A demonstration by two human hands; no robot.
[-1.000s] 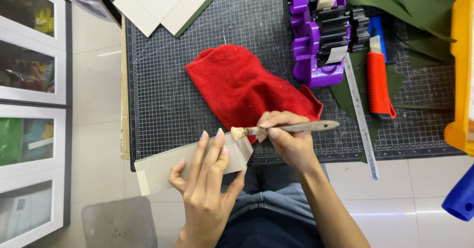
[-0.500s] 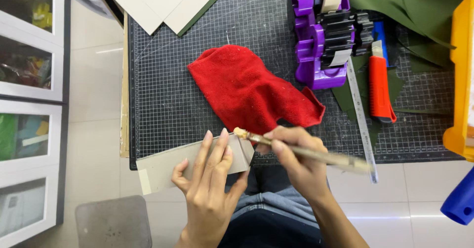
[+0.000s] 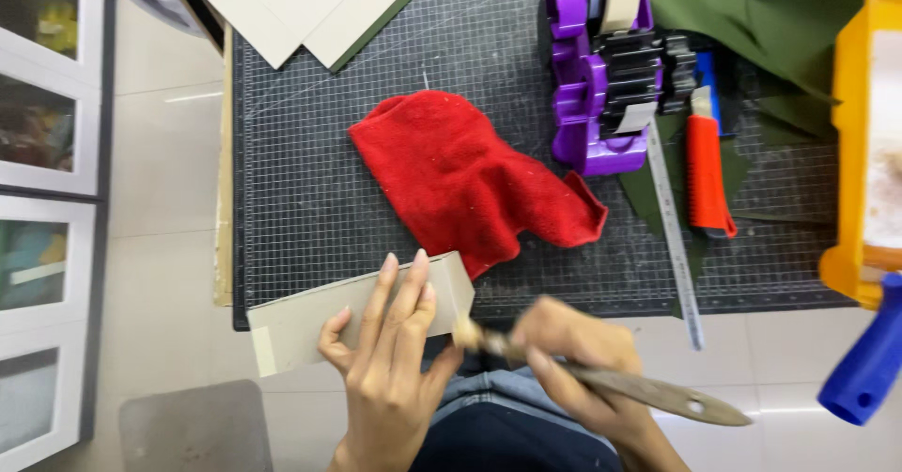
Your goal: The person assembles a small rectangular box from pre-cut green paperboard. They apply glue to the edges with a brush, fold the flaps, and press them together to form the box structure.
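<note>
My left hand point(image 3: 390, 359) lies with fingers spread flat on a long grey cardboard strip point(image 3: 310, 317) at the near edge of the dark cutting mat point(image 3: 319, 181). My right hand point(image 3: 573, 364) grips a worn, glue-stained brush point(image 3: 648, 392); its bristle end touches the right end of the strip, and its handle points down to the right. A crumpled red cloth point(image 3: 470, 176) lies on the mat just beyond the strip.
A purple tape dispenser point(image 3: 601, 77), a red utility knife point(image 3: 707, 176) and a steel ruler point(image 3: 675, 237) lie at the right. Green fabric point(image 3: 770, 12) and a yellow bin point(image 3: 860, 153) sit at far right; a blue handle point(image 3: 869, 359) lies below. Cardboard sheets point(image 3: 310, 2) rest at top left.
My right hand has swung the brush handle downward and to the right, while the bristles stay at the strip's end. My left hand still presses the strip.
</note>
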